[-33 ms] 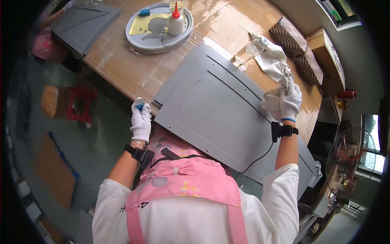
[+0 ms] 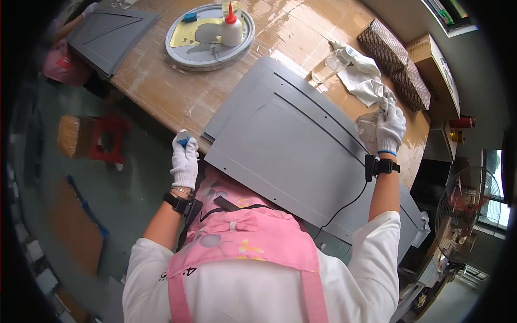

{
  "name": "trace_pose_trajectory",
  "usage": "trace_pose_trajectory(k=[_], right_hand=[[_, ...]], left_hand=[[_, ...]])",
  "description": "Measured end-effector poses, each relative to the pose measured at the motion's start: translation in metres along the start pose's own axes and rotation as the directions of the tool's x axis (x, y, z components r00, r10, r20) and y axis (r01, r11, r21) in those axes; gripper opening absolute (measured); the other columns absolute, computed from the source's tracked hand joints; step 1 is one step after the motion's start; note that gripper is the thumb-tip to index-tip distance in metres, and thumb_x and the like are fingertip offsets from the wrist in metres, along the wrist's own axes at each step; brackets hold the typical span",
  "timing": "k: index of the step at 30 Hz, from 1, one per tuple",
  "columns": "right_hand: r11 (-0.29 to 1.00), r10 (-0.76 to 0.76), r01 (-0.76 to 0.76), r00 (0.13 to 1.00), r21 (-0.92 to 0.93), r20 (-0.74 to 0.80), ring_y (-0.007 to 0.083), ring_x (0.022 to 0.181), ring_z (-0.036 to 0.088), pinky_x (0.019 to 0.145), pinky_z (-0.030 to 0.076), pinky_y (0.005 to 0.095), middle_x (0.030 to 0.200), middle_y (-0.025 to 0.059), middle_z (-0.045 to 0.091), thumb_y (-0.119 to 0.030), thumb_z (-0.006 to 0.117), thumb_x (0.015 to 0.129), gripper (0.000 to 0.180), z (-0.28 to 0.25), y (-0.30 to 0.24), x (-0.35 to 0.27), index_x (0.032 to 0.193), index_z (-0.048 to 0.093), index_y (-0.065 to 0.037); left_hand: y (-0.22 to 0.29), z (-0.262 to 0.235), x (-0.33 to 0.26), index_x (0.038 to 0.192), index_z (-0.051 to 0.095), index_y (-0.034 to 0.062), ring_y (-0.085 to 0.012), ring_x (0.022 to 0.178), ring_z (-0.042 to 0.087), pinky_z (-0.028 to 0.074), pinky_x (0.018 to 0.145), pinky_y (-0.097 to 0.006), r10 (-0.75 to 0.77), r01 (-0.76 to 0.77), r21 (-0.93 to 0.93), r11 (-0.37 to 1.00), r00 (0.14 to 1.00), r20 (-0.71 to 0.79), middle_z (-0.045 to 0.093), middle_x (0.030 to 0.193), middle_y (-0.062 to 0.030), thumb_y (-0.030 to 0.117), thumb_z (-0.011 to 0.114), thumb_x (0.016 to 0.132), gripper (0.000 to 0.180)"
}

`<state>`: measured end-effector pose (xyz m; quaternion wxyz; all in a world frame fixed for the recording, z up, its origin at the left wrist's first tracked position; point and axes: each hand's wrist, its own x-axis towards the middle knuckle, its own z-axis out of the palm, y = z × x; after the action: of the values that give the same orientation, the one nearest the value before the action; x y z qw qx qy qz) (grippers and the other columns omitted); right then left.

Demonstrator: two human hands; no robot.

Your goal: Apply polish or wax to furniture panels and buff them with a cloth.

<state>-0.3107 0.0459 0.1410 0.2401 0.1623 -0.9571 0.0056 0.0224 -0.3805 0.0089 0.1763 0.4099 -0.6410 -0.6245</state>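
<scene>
Left hand (image 2: 184, 161), in a white glove, closed around a small blue block (image 2: 182, 138) at the near left corner of the grey panel (image 2: 285, 151), fingers wrapped on the block. Right hand (image 2: 390, 126), also gloved, pressing a crumpled white cloth (image 2: 369, 129) against the far right edge of the panel, fingers bent over the cloth. Panel large, flat and grey, resting tilted on the edge of the wooden surface (image 2: 177, 91) and reaching out over the pink apron (image 2: 242, 231). Black band on each wrist, a thin black cable running down from the right one. Farther back on the surface, a round grey tray (image 2: 177, 54) with a white red-capped squeeze bottle (image 2: 231, 29). More white rags (image 2: 361, 75) just beyond the right hand. Second grey panel (image 2: 110, 32) at far left.
</scene>
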Motion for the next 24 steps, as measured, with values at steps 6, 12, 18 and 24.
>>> trace_pose_trajectory(k=[6, 12, 18, 24], right_hand=[[0.999, -0.034, 0.032, 0.999, -0.029, -0.041, 0.0382, 0.122, 0.053, 0.103, 0.044, 0.0458, 0.13, 0.0179, 0.059, -0.033, 0.069, 0.089, 0.051, 0.013, -0.024, 0.014, 0.133, 0.06, -0.009], [0.398, -0.354, -0.641, 0.553, 0.657, 0.754, 0.0146, 0.093, 0.066, 0.086, 0.052, 0.028, 0.109, 0.01, 0.071, -0.033, 0.056, 0.1, 0.044, -0.025, -0.184, -0.058, 0.13, 0.061, -0.001], [-0.18, -0.758, -0.941, 0.318, 0.286, 0.569, 0.0127, 0.082, 0.064, 0.074, 0.055, 0.0274, 0.099, 0.0083, 0.07, -0.039, 0.048, 0.104, 0.047, -0.031, -0.256, -0.126, 0.122, 0.063, 0.002], [-0.034, -0.812, -0.918, 0.255, 0.394, 0.524, 0.0142, 0.077, 0.062, 0.074, 0.053, 0.0271, 0.09, 0.006, 0.064, -0.034, 0.044, 0.105, 0.037, -0.036, -0.257, -0.133, 0.103, 0.061, -0.001]], left_hand=[[0.045, -0.019, -0.019, 0.137, 0.051, 0.0087, -0.0077, 0.081, 0.055, 0.051, 0.076, -0.023, 0.128, -0.132, 0.032, 0.991, 0.985, 0.113, 0.058, 0.094, 0.0017, 0.014, 0.065, 0.098, 0.042], [0.078, 0.0, -0.043, 0.138, 0.052, 0.0041, -0.01, 0.091, 0.06, 0.053, 0.085, -0.026, 0.242, -0.178, -0.201, 0.963, 0.9, 0.362, 0.058, 0.105, -0.0019, -0.002, 0.065, 0.093, 0.048], [0.087, 0.015, -0.05, 0.144, 0.048, 0.0036, -0.0165, 0.115, 0.056, 0.048, 0.099, -0.031, 0.38, -0.519, 0.123, 0.846, 0.747, 0.545, 0.055, 0.129, -0.0073, 0.018, 0.071, 0.094, 0.057], [0.077, 0.03, -0.055, 0.147, 0.048, 0.013, -0.028, 0.123, 0.056, 0.047, 0.102, -0.036, 0.306, -0.529, 0.147, 0.836, 0.671, 0.676, 0.053, 0.137, -0.0148, 0.026, 0.071, 0.091, 0.062]])
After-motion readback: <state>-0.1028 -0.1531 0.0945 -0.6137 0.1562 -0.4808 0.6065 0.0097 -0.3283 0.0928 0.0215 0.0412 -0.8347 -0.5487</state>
